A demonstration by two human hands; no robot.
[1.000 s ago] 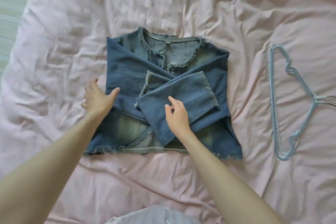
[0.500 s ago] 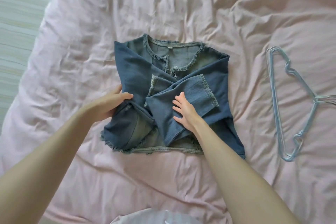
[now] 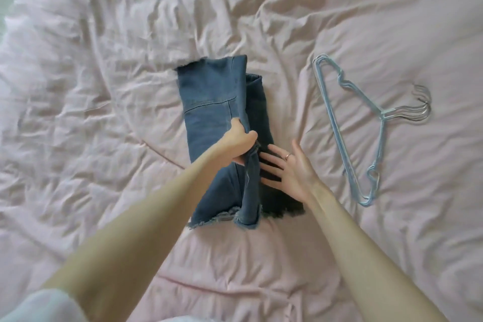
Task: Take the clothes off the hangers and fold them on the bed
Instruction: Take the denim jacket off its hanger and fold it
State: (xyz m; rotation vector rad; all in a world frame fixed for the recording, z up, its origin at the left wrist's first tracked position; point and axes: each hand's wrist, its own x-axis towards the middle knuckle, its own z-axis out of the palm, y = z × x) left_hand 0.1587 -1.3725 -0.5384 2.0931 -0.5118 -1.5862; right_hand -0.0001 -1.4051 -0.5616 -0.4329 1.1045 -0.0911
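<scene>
Left hand [image 3: 241,142] grips folded denim jacket [image 3: 209,112]; right hand [image 3: 292,168] flat beside it

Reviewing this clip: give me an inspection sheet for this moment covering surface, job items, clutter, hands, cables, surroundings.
Surface: bed under a wrinkled pink sheet.
Job's things: denim jacket mid-fold, left half turned over the right, frayed hem nearest the camera; hangers, a stacked bunch lying flat to the right, apart from the jacket.
Clutter: nothing seen.
Hands: left hand grips the folded edge; right hand flat with spread fingers on the lower layer, ring on one finger.
Cables: nothing seen.
Surroundings: a blurred strip at the top-left edge, too unclear to tell.
</scene>
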